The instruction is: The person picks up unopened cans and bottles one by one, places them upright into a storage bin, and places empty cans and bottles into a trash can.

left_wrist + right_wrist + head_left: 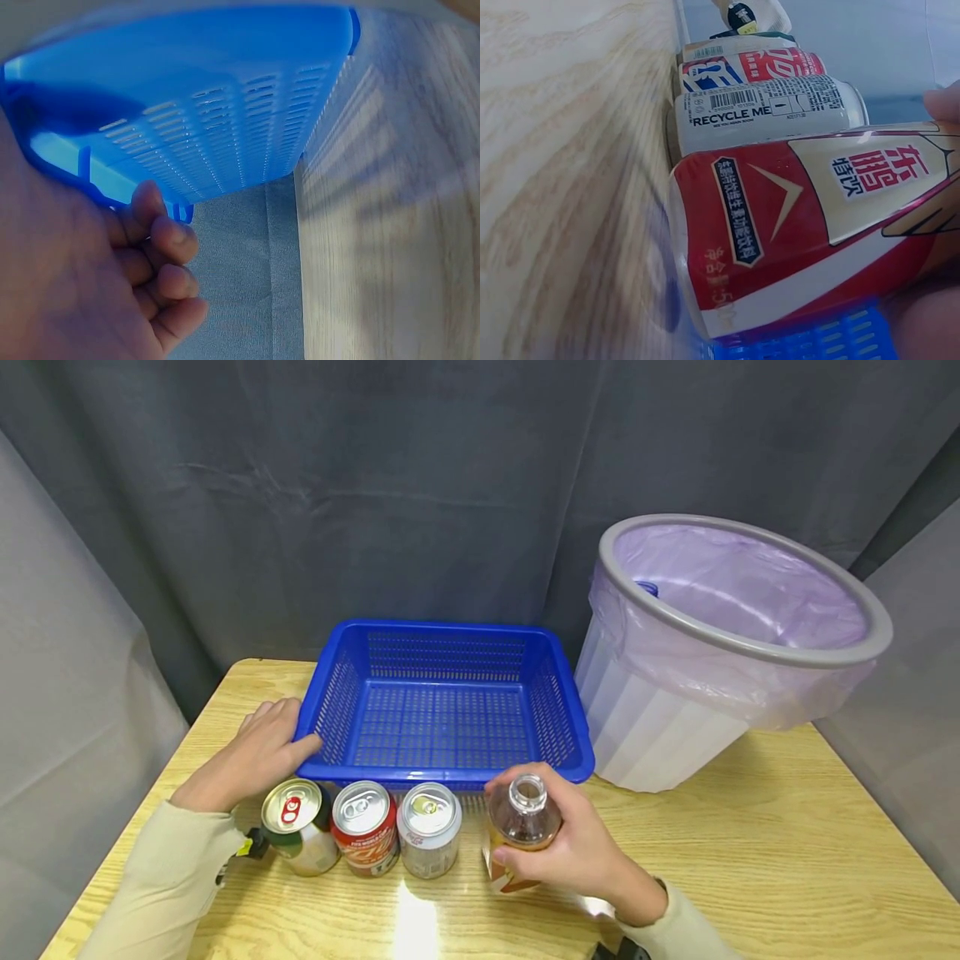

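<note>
A blue plastic basket (442, 772) stands at the back of the table. My left hand (258, 752) grips its left rim, thumb over the edge; in the left wrist view the fingers (176, 232) curl beside the basket wall (217, 112). My right hand (577, 843) holds a capless plastic drink bottle (517, 827) around its upper part, in front of the basket's right corner. Its red and cream label (795, 217) shows in the right wrist view. Left of the bottle stand a silver-white can (430, 831), a red can (365, 828) and a green-and-cream can (300, 827) in a row.
A white bin (645, 710) with a grey rim and a purple liner stands right of the basket; a blue bottle neck (648, 587) shows inside. Grey curtains (450, 485) hang behind the wooden table (735, 852).
</note>
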A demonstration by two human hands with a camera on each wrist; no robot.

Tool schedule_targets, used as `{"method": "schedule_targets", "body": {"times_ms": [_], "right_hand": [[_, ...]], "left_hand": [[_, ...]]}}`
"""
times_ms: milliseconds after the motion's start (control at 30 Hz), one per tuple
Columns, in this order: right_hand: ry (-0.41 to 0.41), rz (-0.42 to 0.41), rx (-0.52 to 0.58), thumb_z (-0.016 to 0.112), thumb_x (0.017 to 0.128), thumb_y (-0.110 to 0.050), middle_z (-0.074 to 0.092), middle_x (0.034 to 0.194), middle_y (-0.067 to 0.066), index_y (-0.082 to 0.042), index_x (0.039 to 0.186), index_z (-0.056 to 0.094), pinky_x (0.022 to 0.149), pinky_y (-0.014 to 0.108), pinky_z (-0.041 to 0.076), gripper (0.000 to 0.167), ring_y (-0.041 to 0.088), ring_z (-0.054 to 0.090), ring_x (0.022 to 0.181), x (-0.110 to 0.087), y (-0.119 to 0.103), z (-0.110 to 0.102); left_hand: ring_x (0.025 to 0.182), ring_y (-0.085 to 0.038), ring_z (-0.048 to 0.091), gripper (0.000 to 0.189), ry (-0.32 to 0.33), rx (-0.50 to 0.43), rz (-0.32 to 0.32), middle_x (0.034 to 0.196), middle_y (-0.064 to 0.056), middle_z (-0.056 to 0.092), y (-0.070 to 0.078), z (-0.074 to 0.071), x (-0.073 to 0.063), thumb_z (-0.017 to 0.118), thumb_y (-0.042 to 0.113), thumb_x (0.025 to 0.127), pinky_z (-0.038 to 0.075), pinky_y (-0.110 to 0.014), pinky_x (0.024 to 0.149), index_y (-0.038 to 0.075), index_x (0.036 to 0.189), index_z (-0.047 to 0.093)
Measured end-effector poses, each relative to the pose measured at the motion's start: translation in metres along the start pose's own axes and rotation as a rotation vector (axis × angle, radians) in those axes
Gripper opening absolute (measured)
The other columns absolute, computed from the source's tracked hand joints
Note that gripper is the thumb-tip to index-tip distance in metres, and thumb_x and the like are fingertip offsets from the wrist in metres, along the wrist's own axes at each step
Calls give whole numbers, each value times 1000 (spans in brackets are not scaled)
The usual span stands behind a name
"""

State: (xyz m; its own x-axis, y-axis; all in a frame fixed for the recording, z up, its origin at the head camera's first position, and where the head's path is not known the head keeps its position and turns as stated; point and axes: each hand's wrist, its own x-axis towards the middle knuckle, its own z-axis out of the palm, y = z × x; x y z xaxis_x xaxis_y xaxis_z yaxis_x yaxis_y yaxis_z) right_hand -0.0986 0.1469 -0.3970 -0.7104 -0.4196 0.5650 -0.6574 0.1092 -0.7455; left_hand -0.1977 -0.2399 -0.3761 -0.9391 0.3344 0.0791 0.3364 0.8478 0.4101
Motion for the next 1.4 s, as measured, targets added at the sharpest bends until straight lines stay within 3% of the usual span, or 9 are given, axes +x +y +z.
{"method": "schedule_targets", "body": {"times_ms": [900,1400], "right_hand": [[-27,46,-87,91,69,-2,71,120,14,-9,121,61,97,29,57,61,12,70,111,4,-13,-11],[-25,-4,-95,90,67,-1,72,118,14,-7,121,61,96,27,57,61,13,70,109,6,-13,-18]], "left_hand": [[106,-35,50,37,8,-10,5,106,-14,61,-1,1,3,53,30,97,35,-49,89,-2,116,56],[105,-34,49,34,5,-13,10,105,-14,60,-2,2,1,53,29,98,34,-47,89,-1,114,55]]}}
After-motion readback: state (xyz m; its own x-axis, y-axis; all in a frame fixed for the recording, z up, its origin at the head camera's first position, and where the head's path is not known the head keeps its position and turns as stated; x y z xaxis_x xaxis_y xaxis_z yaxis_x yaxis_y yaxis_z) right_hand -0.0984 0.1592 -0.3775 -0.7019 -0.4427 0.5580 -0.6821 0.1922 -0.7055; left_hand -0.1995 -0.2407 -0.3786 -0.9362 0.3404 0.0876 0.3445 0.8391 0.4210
